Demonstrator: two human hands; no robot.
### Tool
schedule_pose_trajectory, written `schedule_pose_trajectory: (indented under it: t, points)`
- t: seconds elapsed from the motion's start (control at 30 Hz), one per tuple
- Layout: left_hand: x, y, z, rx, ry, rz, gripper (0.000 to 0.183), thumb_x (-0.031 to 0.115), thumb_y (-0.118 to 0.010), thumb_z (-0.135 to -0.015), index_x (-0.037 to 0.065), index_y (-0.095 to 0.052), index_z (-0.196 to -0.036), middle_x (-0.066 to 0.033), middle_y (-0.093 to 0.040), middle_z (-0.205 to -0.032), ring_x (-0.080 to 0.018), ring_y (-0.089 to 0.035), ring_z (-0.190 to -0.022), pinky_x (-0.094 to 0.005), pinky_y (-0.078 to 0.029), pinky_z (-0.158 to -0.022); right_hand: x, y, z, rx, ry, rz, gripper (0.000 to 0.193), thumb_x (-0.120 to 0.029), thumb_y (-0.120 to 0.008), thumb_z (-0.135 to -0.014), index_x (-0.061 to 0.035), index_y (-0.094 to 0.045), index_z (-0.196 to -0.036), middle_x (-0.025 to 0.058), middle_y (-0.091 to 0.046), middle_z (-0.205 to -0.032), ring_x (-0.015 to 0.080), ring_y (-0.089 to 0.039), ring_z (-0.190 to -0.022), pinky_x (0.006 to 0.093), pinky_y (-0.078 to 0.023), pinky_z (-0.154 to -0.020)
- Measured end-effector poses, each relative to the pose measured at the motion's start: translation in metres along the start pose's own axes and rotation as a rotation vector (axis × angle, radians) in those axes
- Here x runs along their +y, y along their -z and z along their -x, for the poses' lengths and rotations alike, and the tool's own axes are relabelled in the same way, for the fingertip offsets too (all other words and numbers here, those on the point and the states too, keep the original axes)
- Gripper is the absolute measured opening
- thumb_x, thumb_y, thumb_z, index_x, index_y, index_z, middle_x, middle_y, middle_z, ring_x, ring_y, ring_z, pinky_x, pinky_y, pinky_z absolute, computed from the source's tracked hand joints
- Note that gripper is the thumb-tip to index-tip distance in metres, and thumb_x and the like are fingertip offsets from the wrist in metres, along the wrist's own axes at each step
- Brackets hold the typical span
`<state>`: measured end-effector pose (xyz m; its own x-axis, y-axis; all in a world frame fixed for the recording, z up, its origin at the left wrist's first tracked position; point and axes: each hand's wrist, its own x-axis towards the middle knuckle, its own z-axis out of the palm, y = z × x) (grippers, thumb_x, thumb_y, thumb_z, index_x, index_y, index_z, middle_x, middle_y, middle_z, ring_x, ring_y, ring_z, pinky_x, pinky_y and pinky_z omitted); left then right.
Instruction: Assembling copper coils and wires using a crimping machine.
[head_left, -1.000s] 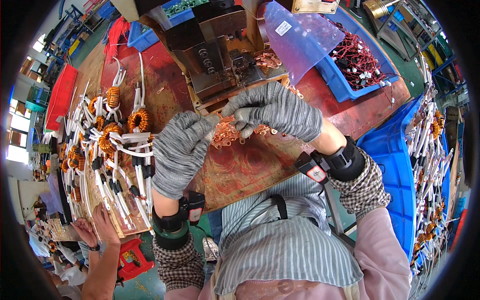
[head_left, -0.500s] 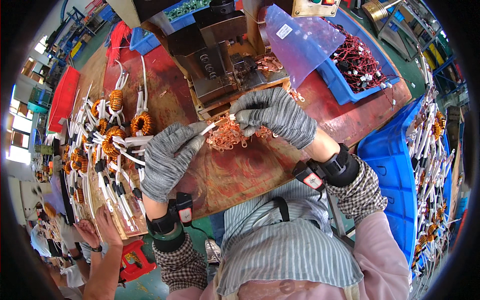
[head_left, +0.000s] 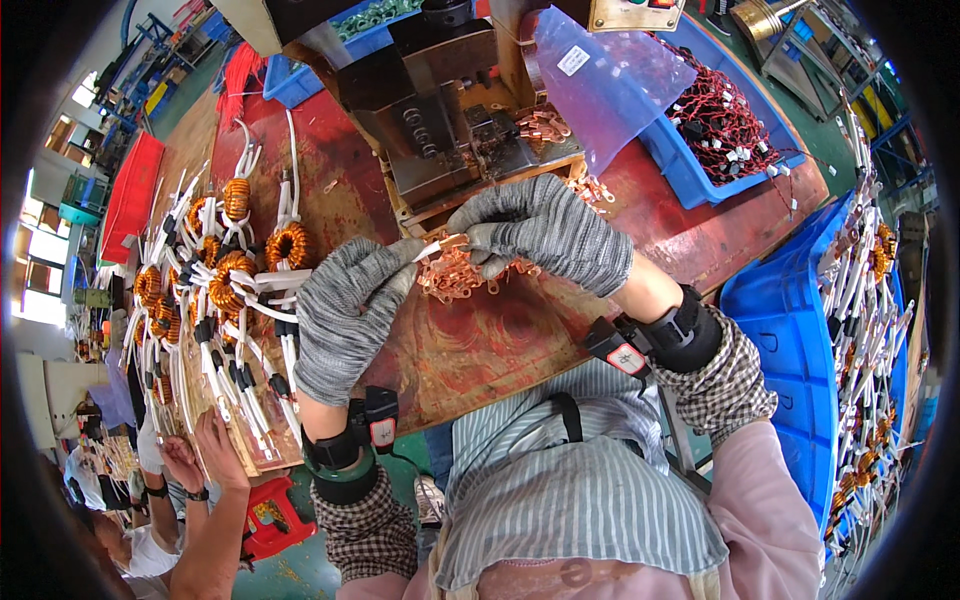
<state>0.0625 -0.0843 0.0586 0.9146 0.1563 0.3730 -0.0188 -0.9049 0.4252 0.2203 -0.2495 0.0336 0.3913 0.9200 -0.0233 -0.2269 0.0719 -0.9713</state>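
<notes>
Both my hands wear grey knitted gloves and meet above a pile of copper terminal lugs [head_left: 458,280] at the table's middle. My left hand [head_left: 352,308] is closed on a white wire [head_left: 428,250], whose tip sticks out past the thumb and forefinger. A copper terminal lug [head_left: 453,241] is pinched in my right hand [head_left: 545,232], right at the wire's tip. Whether the wire sits inside the lug is too small to tell. Left of my left hand lie several copper-wound ring coils [head_left: 289,246] with white leads.
Just ahead stands a dark metal press [head_left: 425,130], with more lugs on its bed. A blue bin [head_left: 690,195] of red-black wires and a plastic bag [head_left: 610,85] are at right. Blue crates [head_left: 780,340] flank the table. Another person's hands [head_left: 215,450] work at lower left.
My hands have come closer together, the left shifting slightly right. Less of the white wire shows, and the lug now meets its tip. The other person's hands have moved a little.
</notes>
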Motion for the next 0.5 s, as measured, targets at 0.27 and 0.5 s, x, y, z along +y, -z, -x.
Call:
schedule_pose_trajectory:
  t: [0.27,0.5]
  points:
    - [-0.0023,-0.0018,0.0007,-0.035,-0.021,-0.009,0.025,0.009,-0.064,-0.075,0.008,-0.066,-0.1,-0.0088,-0.06,-0.085,-0.0235,-0.057,-0.079,-0.0311,-0.046,-0.072,-0.0061,0.0005,0.0044,-0.029,-0.029,-0.084,0.022,-0.007,-0.059,-0.083,0.0058,-0.059,-0.101,0.0092,-0.063,-0.088,0.014,-0.062,-0.078,0.0252,-0.055,-0.069]
    - [-0.0014,-0.0023,0.0005,-0.067,0.039,0.044,0.023,0.009,-0.062,-0.077,0.005,-0.065,-0.099,-0.0085,-0.058,-0.082,-0.0234,-0.055,-0.076,-0.0294,-0.044,-0.072,0.0,-0.0013,0.0005,-0.059,0.022,0.052,0.025,-0.012,-0.06,-0.085,0.0036,-0.058,-0.105,0.0078,-0.062,-0.087,0.014,-0.063,-0.075,0.0258,-0.053,-0.069]
